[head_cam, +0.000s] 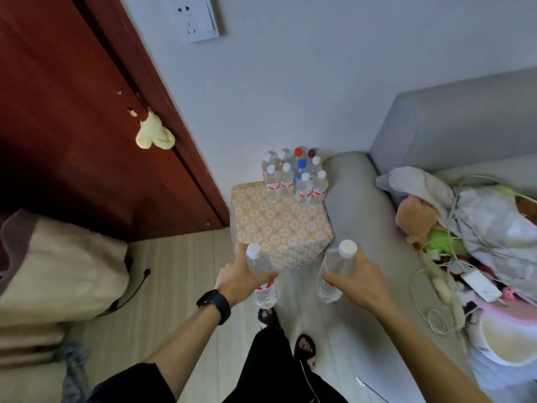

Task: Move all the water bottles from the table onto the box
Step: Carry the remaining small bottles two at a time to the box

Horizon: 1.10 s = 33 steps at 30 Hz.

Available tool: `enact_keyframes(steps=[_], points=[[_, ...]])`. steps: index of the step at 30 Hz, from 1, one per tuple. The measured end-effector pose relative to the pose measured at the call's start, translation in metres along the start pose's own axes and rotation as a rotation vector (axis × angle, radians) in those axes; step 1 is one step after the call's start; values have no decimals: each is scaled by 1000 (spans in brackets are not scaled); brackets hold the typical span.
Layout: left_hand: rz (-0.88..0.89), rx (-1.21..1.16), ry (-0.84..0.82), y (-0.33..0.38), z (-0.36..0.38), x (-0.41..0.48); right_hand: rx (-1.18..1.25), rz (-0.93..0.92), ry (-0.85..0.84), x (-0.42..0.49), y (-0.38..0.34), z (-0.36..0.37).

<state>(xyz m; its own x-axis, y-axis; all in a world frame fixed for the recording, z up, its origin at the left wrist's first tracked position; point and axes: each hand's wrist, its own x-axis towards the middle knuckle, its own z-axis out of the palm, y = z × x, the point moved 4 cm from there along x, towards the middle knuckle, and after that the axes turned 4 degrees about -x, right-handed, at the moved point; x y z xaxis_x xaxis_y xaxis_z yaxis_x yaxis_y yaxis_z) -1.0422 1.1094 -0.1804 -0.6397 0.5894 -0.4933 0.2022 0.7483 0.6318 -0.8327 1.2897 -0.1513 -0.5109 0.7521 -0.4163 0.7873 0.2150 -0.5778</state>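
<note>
While a cluster of bottles already stands on the patterned box, the left hand and right hand each grip one more water bottle, with the table out of view.

hands gripping bottles, patterned box

Both arms reach forward, forearms bare. The left hand, a dark watch on its wrist, has fingers wrapped around a bottle. The right hand likewise grips another bottle between thumb and fingers.
</note>
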Motion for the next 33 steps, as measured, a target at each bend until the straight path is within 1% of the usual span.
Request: enact_keyframes(steps=[4, 8, 12, 15, 18, 21, 24, 28, 33], points=[[-23, 2, -24, 7, 3, 61, 18, 3, -42, 58, -9, 11], [-40, 93, -85, 16, 4, 120, 86, 54, -94, 113, -20, 29], [-65, 102, -105, 20, 8, 172, 62, 88, -142, 167, -24, 47], [-106, 86, -91, 21, 15, 203, 56, 127, -193, 200, -23, 59], [-154, 86, -97, 20, 25, 231, 20, 120, -229, 235, -23, 72], [-194, 61, -94, 13, 40, 262, -68, 58, -265, 274, -20, 89], [-243, 45, -84, -2, 60, 290, -64, 11, -276, 307, -6, 108], [-285, 20, -76, -24, 85, 317, 30, 23, -279, 336, 23, 131], [-302, -57, -20, -40, 102, 327, 5, -11, -260, 353, 49, 156]])
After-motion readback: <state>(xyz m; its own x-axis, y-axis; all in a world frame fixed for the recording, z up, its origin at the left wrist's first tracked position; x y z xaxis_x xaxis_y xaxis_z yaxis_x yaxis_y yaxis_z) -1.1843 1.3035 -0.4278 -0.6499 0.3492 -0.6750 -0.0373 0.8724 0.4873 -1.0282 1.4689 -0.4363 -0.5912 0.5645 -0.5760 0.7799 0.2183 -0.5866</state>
